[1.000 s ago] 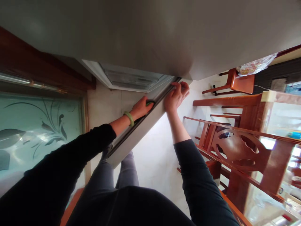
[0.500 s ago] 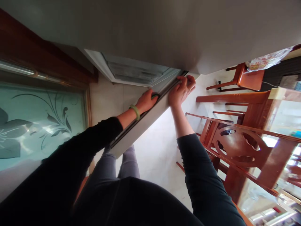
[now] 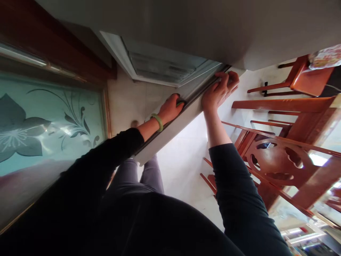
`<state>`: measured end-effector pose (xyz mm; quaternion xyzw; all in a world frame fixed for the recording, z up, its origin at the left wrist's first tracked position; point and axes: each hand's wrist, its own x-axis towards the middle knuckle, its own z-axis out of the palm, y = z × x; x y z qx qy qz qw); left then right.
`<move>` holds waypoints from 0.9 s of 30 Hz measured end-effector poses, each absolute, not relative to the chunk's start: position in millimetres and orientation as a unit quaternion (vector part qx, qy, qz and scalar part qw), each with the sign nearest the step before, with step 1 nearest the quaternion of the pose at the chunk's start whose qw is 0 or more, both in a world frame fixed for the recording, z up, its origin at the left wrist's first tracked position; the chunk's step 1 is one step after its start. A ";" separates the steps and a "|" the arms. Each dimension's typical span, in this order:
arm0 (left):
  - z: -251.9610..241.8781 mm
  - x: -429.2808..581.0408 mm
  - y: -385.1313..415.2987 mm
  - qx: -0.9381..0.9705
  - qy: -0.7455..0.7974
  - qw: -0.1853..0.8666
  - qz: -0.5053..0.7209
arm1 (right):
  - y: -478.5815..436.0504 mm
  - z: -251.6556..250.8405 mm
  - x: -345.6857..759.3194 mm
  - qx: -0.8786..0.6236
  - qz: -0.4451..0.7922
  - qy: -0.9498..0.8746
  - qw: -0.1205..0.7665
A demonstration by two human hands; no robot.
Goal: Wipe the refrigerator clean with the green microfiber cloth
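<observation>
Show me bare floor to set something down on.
Pale floor looks bare between the open door, the legs and the right sleeve. A smaller patch borders the glass panel. Crowded: the door's edge, with the left hand and right hand, and the right, with wooden chairs.

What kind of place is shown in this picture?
Probably a home's dining area: a carved-back wooden chair on the right, a flower-patterned glass panel on the left, and what looks like an open refrigerator door in the middle.
</observation>
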<state>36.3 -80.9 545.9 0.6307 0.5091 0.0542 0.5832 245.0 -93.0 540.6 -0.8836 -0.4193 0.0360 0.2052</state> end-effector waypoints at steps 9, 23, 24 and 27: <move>556.6 -22.3 -124.7 0.618 0.562 0.549 -0.024 | -95.0 565.7 230.4 -0.891 0.111 -0.419 0.135; 554.8 -30.7 -135.5 0.618 0.573 0.538 0.004 | -93.9 568.7 230.6 -0.890 0.099 -0.431 0.109; 552.1 -21.3 -130.9 0.624 0.570 0.534 0.010 | -93.3 570.7 228.4 -0.894 0.098 -0.422 0.115; 538.0 26.5 -103.0 0.639 0.547 0.538 0.052 | -91.0 574.6 224.5 -0.891 0.119 -0.426 0.100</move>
